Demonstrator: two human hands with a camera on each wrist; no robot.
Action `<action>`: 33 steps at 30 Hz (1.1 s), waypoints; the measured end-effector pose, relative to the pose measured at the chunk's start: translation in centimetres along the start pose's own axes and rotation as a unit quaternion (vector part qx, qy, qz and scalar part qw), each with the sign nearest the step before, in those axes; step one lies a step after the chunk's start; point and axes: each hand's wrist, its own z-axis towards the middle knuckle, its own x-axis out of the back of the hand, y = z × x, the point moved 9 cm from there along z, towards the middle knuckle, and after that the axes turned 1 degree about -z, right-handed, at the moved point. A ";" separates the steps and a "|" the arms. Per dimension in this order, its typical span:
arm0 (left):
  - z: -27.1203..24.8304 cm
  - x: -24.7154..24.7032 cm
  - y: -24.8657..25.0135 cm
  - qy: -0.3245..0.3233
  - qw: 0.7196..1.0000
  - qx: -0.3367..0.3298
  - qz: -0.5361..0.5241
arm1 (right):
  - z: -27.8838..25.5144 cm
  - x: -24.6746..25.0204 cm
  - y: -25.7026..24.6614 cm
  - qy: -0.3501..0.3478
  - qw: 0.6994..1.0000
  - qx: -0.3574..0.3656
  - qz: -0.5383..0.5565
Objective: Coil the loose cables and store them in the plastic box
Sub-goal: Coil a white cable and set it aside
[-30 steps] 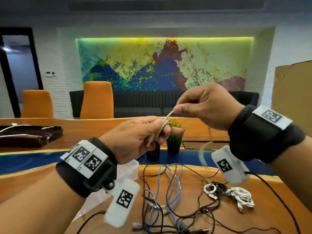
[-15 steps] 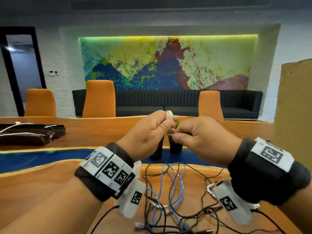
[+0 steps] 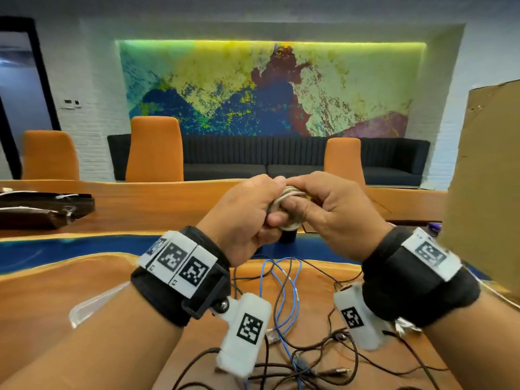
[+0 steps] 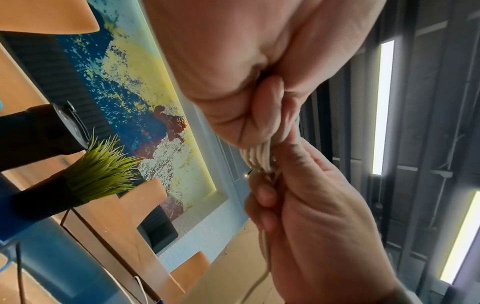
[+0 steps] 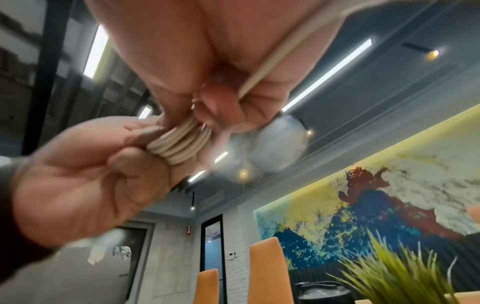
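Both hands raised above the table, meeting at chest height. Left hand (image 3: 247, 212) curled around a small coil of white cable (image 3: 287, 209), several turns stacked side by side between its fingers. Right hand (image 3: 334, 212) pinches the same coil from the right; in the right wrist view a free tail of the white cable (image 5: 280, 61) runs across its palm toward the wrist.

Plastic box (image 3: 95, 302): only a clear edge shows, near left on the wooden table (image 3: 56, 291), mostly hidden behind the left forearm. Whether anything is inside it cannot be told.

Below the hands, a tangle of loose cables (image 3: 284, 319) lies on the table, a blue cable (image 3: 281, 280) crossing dark ones. Small potted grass plant (image 4: 101, 168) stands just beyond the hands.

Risks, as judged from here:
- The turns look springy and are held by finger pressure alone. If either hand eases before the tail is wrapped or tucked, the coil probably springs open.
- The free tail is unsecured; if it drops it may snag in the tangle below.
- The box sits out of direct sight behind the left arm, so a blind drop could miss its edge.
- The remaining cables overlap; lifting one may drag the others toward the near edge.
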 end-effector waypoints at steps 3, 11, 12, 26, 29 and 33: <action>0.5 0.4 -1.2 0.048 0.999 0.002 0.000 | -0.6 -0.3 1.5 0.060 0.998 -0.021 0.007; 1.0 3.0 -4.8 0.080 0.997 0.009 0.020 | -1.0 -3.8 6.8 0.025 0.991 -0.125 0.051; 1.1 3.3 -5.1 0.067 0.997 0.015 0.033 | -1.1 -4.1 7.0 0.022 0.990 -0.130 0.058; 2.7 5.6 -6.4 0.048 0.996 -0.048 0.064 | -3.7 -5.5 9.3 -0.029 0.953 -0.193 0.233; 3.2 7.0 -5.9 0.084 0.992 -0.058 0.070 | -3.8 -3.7 10.0 -0.031 0.968 -0.193 0.157; 3.1 8.0 -5.3 0.118 0.987 -0.067 0.090 | -4.0 -3.7 9.6 -0.053 0.977 -0.189 0.088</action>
